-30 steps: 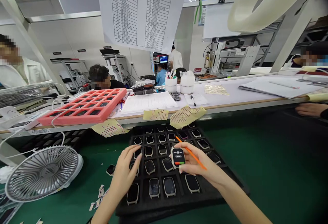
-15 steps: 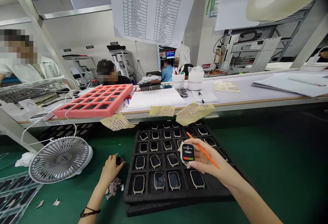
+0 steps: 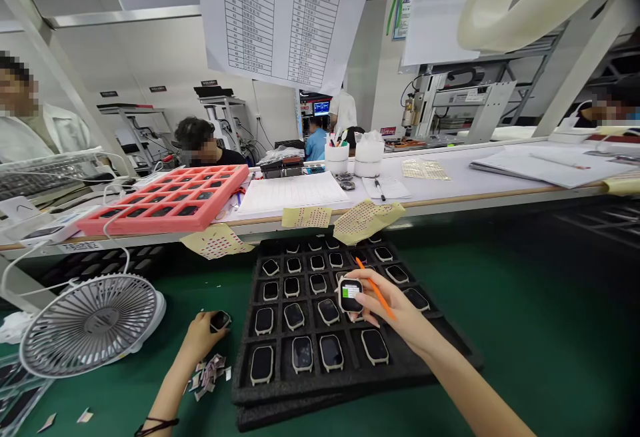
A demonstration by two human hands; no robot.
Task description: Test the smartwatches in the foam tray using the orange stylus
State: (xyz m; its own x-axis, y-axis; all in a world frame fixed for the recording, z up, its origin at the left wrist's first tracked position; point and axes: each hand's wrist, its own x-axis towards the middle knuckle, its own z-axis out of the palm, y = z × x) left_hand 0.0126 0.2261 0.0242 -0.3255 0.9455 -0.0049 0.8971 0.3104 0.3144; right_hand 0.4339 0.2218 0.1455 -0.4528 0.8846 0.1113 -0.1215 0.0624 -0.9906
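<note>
My right hand (image 3: 383, 297) holds a smartwatch body (image 3: 351, 296) above the black foam tray (image 3: 320, 394). Its screen is lit with white and green areas, and my thumb lies against the screen's right side. An orange stick (image 3: 375, 288), like a pen or pry tool, is tucked in the same hand. On the left, my left hand (image 3: 201, 336) is closed around a second, dark-screened smartwatch (image 3: 220, 320) just over the green mat. Below that hand lies a pile of small paper-like scraps (image 3: 207, 376). Several dark-screened watches sit in the tray's compartments.
A grey fan (image 3: 100, 324) stands at the left. Above the bench runs a shelf (image 3: 440, 200) bearing a pink foam tray (image 3: 150, 224), papers and white cups. Yellow sticker sheets (image 3: 369, 222) hang from its edge. A person (image 3: 197, 144) sits beyond it.
The lit watch's screen has changed from red and green bars to a white and green display, with my right thumb now on it. The whole view has shifted slightly.
</note>
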